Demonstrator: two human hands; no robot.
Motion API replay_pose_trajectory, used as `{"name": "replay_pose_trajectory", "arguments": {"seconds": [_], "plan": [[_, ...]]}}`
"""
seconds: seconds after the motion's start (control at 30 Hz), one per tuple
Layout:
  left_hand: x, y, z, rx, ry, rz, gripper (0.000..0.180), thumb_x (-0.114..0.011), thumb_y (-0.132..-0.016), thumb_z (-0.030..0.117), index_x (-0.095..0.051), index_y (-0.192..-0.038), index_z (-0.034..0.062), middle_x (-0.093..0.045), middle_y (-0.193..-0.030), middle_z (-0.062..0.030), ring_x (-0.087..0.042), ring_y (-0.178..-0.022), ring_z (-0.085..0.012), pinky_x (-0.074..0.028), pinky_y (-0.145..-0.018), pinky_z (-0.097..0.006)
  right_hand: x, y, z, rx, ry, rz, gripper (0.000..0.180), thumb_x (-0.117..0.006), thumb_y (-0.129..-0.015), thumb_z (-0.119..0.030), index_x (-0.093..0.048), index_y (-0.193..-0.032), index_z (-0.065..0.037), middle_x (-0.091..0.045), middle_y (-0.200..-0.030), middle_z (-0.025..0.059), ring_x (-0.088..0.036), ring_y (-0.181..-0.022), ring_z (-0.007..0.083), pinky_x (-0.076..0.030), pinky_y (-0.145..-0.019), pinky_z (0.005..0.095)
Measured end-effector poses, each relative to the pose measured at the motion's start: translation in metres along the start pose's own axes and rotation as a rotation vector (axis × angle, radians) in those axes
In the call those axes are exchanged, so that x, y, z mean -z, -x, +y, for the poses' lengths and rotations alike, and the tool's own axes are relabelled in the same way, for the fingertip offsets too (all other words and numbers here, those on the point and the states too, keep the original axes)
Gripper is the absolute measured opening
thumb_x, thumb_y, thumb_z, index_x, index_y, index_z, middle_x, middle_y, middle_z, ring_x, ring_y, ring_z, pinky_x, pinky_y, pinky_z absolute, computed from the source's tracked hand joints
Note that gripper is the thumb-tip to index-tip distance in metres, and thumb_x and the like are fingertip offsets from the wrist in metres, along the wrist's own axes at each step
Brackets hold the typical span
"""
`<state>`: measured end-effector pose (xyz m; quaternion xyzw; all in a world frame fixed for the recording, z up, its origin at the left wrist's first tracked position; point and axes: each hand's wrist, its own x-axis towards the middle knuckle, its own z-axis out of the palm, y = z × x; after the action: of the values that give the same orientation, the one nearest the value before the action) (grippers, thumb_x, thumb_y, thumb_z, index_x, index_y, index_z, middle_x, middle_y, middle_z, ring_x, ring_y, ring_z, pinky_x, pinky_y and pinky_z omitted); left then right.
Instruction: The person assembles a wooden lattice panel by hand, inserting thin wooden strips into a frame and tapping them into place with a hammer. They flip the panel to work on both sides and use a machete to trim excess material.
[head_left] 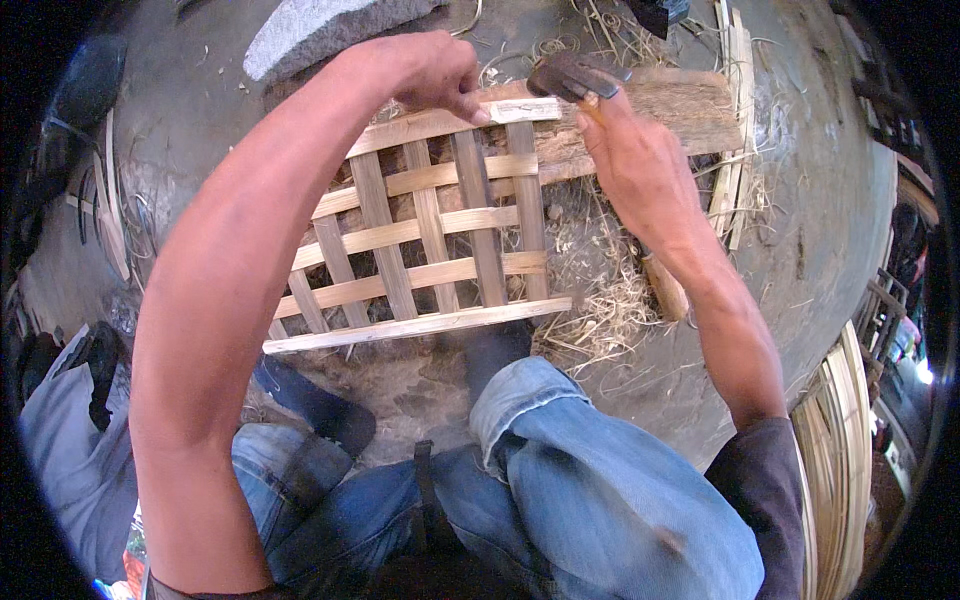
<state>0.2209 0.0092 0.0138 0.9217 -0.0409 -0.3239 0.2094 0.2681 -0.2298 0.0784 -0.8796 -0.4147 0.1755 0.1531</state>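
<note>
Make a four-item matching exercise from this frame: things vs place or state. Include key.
Things
1. Hammer
2. Woven panel
3. Grey block
4. Bundle of pale strips

Place or state
A. At the lower right, beside the dark sleeve
B. Touched at its upper edge by the left hand
C. At the top of the picture, left of centre
D. Held in the right hand

Pairs: 1-D, 2-B, 3-C, 4-A
</note>
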Motion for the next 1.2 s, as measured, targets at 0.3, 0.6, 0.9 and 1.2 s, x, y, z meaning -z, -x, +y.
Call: {"name": "replay_pose_trajectory", "arguments": {"seconds": [0.3, 0.6, 0.9, 1.2], "plan": [[-0.003, -0.003, -0.005, -0.004, 0.025, -0.008, 0.048, -0.072, -0.082, 0.047, -0.068, -0.088, -0.0003, -0.066, -0.076, -0.0191, -0.066, -0.073, -0.0331, -0.050, -0.068, -0.045, -0.002, 0.004, -0.002, -0.077, 0.045, -0.113, 0.022, -0.048, -0.099, -0.023, -0.049, -0.102, -0.001, -0.061, -0.068, 0.0278, -0.063, -0.070, 0.0474, -0.048, -0.059, 0.0565], [-0.001, -0.003, -0.001, 0.001, -0.020, 0.001, 0.052, -0.072, -0.081, 0.049, -0.067, -0.084, -0.0021, -0.066, -0.074, -0.0206, -0.065, -0.072, -0.0358, -0.050, -0.067, -0.045, -0.012, 0.009, 0.006, 0.023, -0.078, 0.094, 0.021, -0.053, -0.098, -0.020, -0.054, -0.106, 0.000, -0.063, -0.074, 0.0253, -0.061, -0.067, 0.0458, -0.046, -0.060, 0.0519], [0.002, 0.000, -0.002, -0.036, 0.004, 0.070, 0.051, -0.072, -0.081, 0.050, -0.067, -0.083, -0.0008, -0.065, -0.072, -0.0201, -0.064, -0.069, -0.0339, -0.048, -0.064, -0.047, -0.022, 0.007, 0.019, -0.014, -0.012, -0.002, 0.022, -0.053, -0.098, -0.017, -0.053, -0.110, 0.000, -0.062, -0.074, 0.0261, -0.061, -0.070, 0.0463, -0.045, -0.061, 0.0538], [0.001, -0.003, -0.002, 0.008, 0.032, 0.031, 0.050, -0.073, -0.080, 0.050, -0.069, -0.087, -0.0001, -0.067, -0.074, -0.0180, -0.066, -0.071, -0.0323, -0.049, -0.065, -0.046, -0.026, 0.008, 0.012, -0.068, -0.038, 0.016, 0.020, -0.053, -0.099, -0.019, -0.055, -0.105, 0.000, -0.061, -0.075, 0.0273, -0.061, -0.072, 0.0462, -0.045, -0.062, 0.0531]]}}
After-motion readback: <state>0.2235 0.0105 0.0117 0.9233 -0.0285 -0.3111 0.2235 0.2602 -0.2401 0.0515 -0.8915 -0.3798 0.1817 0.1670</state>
